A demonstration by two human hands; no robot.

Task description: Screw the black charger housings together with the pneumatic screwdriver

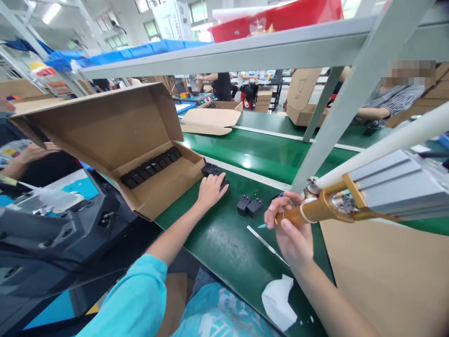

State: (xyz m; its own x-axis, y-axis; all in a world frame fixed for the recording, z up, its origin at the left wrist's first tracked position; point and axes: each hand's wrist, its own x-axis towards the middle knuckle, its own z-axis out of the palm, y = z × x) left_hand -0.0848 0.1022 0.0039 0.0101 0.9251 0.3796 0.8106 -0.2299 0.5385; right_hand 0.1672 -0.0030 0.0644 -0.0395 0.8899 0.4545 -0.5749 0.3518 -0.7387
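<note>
My left hand (pixel 212 189) reaches over a row of black plug adapters (pixel 210 169) beside the open cardboard box, its fingers curled down on the nearest ones. Closer to the middle, two more black plug adapters (pixel 249 206) stand together, with metal prongs upward. My right hand (pixel 293 229) is closed round the front end of a gold-coloured tube (pixel 308 211). A pale blue pointed tip (pixel 262 226) sticks out to the left of those fingers. Behind them another dark piece (pixel 277 196) is mostly hidden.
The open cardboard box (pixel 182 180) holds a row of black adapters (pixel 152 166). A white strip (pixel 266 244) and crumpled white paper (pixel 278 302) lie on the green bench (pixel 224 248). A metal post (pixel 333 103) and shelf (pixel 245 54) frame the workspace. Other people sit beyond.
</note>
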